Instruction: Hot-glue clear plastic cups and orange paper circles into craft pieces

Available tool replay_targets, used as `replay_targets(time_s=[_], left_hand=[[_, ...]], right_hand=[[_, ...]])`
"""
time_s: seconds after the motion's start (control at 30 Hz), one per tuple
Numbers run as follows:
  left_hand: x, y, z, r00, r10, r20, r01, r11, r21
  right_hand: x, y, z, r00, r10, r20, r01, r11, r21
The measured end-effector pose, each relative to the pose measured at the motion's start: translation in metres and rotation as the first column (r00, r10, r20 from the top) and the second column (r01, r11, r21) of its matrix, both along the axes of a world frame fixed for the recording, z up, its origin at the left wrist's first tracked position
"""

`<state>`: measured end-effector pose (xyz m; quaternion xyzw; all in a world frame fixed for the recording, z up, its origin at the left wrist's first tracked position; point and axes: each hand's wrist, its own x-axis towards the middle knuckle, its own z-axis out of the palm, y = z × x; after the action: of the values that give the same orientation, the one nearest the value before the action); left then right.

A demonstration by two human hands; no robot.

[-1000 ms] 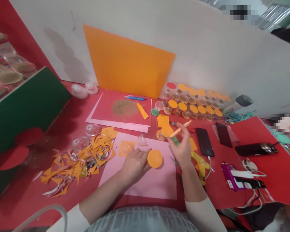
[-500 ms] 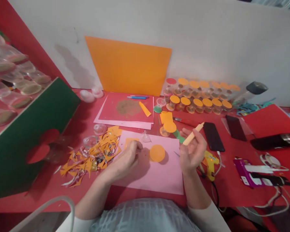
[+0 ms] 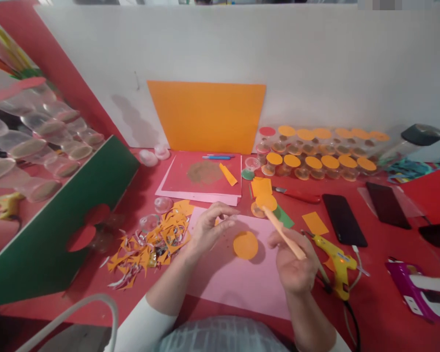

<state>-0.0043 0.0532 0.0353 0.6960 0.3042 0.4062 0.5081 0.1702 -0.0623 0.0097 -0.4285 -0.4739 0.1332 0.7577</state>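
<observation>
My left hand [image 3: 209, 226] hovers over the top left of a pink sheet [image 3: 238, 283], fingers curled in a pinch; what they hold is too small to make out. Just to its right an orange paper disc [image 3: 245, 245] lies on the sheet. My right hand [image 3: 294, 266] is closed around a tan stick [image 3: 281, 231] that points up and left, past the disc's right side. Another orange disc on a small cup [image 3: 266, 202] and an orange square [image 3: 261, 186] sit just beyond the sheet.
A yellow glue gun [image 3: 336, 263] lies right of my right hand, two black phones [image 3: 343, 219] [image 3: 386, 204] beyond it. Rows of orange-lidded cups [image 3: 315, 162] line the wall beside a leaning orange sheet [image 3: 209, 117]. Orange scraps [image 3: 150, 243] and a green board [image 3: 58, 225] lie to the left.
My left hand lifted off the orange square area and rose in a pinch. My right hand dropped nearer me, swinging the stick so it points up-left. The camera shifted.
</observation>
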Motion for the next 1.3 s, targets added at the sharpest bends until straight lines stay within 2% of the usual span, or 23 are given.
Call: replay_targets(time_s=[0.13,0.23,0.33,0.5,0.67,0.83,1.1,1.2,1.3], left_hand=[[-0.001,-0.003,-0.012,0.992,0.061,-0.112,-0.05,0.994,0.097],[-0.002,-0.007,-0.016,0.99,0.068,-0.127,-0.042,0.979,0.199],[0.001,-0.01,-0.02,0.995,0.07,-0.069,-0.054,0.976,0.209],[0.006,-0.011,-0.024,0.997,0.057,0.052,-0.061,0.993,0.099],[0.005,-0.009,-0.025,0.993,0.074,0.089,-0.076,0.997,0.013],[0.006,-0.01,-0.026,0.992,0.034,0.118,-0.036,0.999,0.017],[0.006,-0.009,-0.025,0.983,-0.071,0.169,0.073,0.997,-0.003],[0.002,-0.008,-0.022,0.972,-0.07,0.225,0.089,0.993,-0.074],[0.0,-0.008,-0.019,0.968,-0.057,0.242,0.103,0.978,-0.18]], right_hand=[[-0.003,-0.005,0.015,0.963,0.21,-0.171,-0.223,0.973,-0.063],[-0.002,-0.007,0.021,0.935,0.265,-0.235,-0.293,0.951,-0.098],[0.0,-0.008,0.021,0.935,0.246,-0.256,-0.287,0.948,-0.135],[-0.001,-0.006,0.019,0.943,0.238,-0.232,-0.277,0.948,-0.154],[-0.002,-0.006,0.018,0.954,0.214,-0.208,-0.256,0.946,-0.2],[-0.002,-0.007,0.014,0.96,0.21,-0.186,-0.25,0.941,-0.227],[-0.004,-0.005,0.014,0.931,0.29,-0.22,-0.339,0.911,-0.236],[-0.003,-0.005,0.011,0.95,0.251,-0.188,-0.29,0.932,-0.217],[-0.001,-0.006,0.003,0.981,0.163,-0.108,-0.188,0.938,-0.291]])
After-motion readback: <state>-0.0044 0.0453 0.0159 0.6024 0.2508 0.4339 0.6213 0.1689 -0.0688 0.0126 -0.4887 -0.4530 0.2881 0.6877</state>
